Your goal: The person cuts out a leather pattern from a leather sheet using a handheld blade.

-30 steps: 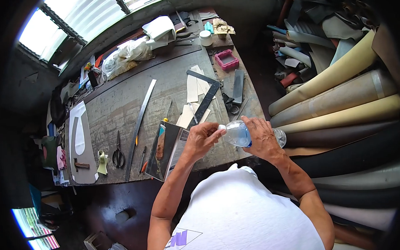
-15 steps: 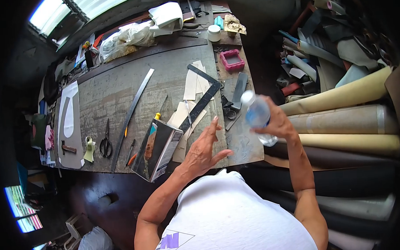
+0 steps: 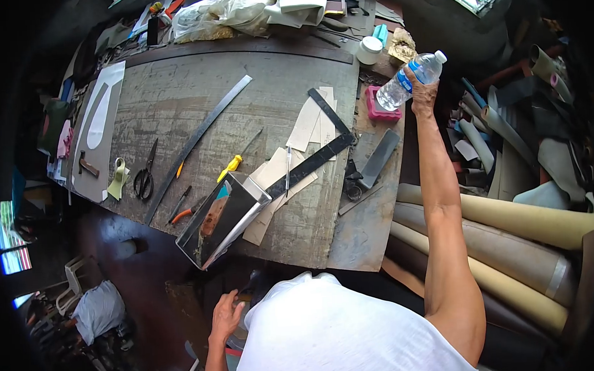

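Observation:
My right hand (image 3: 425,97) is wrapped round a clear plastic water bottle (image 3: 411,80) with a white cap and blue label. It holds the bottle tilted at the far right of the workbench, where it overlaps a pink square tray (image 3: 380,108). Close by stand a white lidded jar (image 3: 369,50) and a crumpled tan lump (image 3: 402,46). Below the bench's front edge, beside my body, my left hand (image 3: 227,317) hangs with fingers loosely bent and apart, holding nothing. Nearest to it on the bench is a dark box (image 3: 213,221) jutting over the edge.
A black metal square (image 3: 316,162) lies over beige pieces (image 3: 265,216) with a pen. Leftward are a yellow-handled screwdriver (image 3: 230,168), a long metal strip (image 3: 197,150), scissors (image 3: 145,179) and a hammer (image 3: 88,165). Rolls of material (image 3: 527,220) fill the right side.
My right hand has carried the bottle forward to the bench's far right. My left hand has dropped from above the front edge to beside my body. The view has shifted.

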{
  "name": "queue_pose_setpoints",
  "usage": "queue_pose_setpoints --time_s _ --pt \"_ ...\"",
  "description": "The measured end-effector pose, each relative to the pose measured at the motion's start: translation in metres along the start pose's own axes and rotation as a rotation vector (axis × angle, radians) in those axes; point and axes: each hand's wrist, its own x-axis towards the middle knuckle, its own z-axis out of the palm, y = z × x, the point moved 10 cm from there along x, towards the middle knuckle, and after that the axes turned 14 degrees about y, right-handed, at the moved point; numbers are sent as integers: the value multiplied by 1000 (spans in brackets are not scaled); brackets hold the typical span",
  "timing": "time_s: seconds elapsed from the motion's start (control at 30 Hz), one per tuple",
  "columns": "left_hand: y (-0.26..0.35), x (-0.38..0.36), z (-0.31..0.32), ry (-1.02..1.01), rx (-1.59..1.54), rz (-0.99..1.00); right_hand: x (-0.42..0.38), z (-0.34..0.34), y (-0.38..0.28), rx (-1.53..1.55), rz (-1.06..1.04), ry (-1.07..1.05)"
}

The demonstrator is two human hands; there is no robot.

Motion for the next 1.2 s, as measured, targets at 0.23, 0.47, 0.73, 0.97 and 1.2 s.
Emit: queue_pose_setpoints --time_s 0.23,0.47,0.73,0.97,1.2 --pt "-150 -83 62 -96 164 -293 -42 -6 12 -217 -287 131" --pt "-41 -9 5 105 -27 -114 -59 15 5 -364 -323 52" --pt "132 73 -140 710 -58 509 -181 -25 -88 -412 -102 -101" --pt "139 148 -123 688 131 628 -472 11 -190 -193 290 -666" --pt "159 144 -89 167 -436 542 -559 53 -216 105 669 -569"
